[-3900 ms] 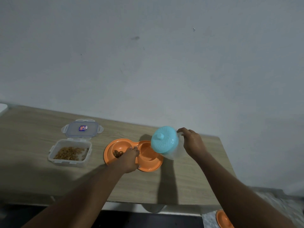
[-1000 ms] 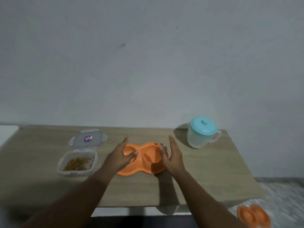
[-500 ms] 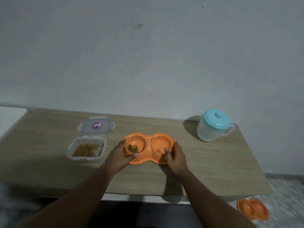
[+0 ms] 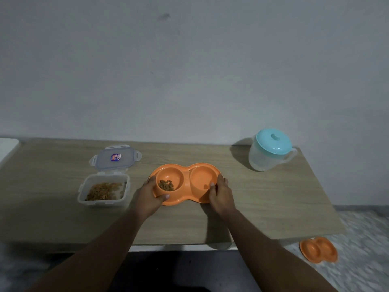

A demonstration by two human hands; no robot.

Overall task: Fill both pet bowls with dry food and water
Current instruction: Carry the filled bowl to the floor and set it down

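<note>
- Double pet bowl [image 4: 186,179], orange with two round wells side by side, lies flat on the wooden table [image 4: 273,203], about in its middle
- Its left well [image 4: 168,175] holds a small heap of brown dry food [image 4: 166,185] at the near side; the right well [image 4: 203,175] shows only orange inside, and if water is in it cannot be told
- The left hand [image 4: 150,197] grasps the left end of the bowl: the thumb lies over the front rim, the other fingers curl round the outer edge
- The right hand [image 4: 221,194] grasps the right end likewise, thumb on the rim of the right well, fingers bent round the outer edge
- Left of the bowl and apart from it, a clear food container [image 4: 101,204] stands open with more brown food on its bottom; its snap lid [image 4: 114,159], with a small coloured label, lies flat just behind it
- At the far right corner of the table, well apart from the bowl, a clear jug [image 4: 263,161] stands upright with a turquoise cap [image 4: 273,141] on it, handle to the right
- A second double bowl [image 4: 317,249], orange too, lies on the pale floor [image 4: 368,239] beside the right front corner of the table
- A grey wall [image 4: 189,70] stands behind the table; a white object [image 4: 6,148] shows at the left edge, too little of it to name
</note>
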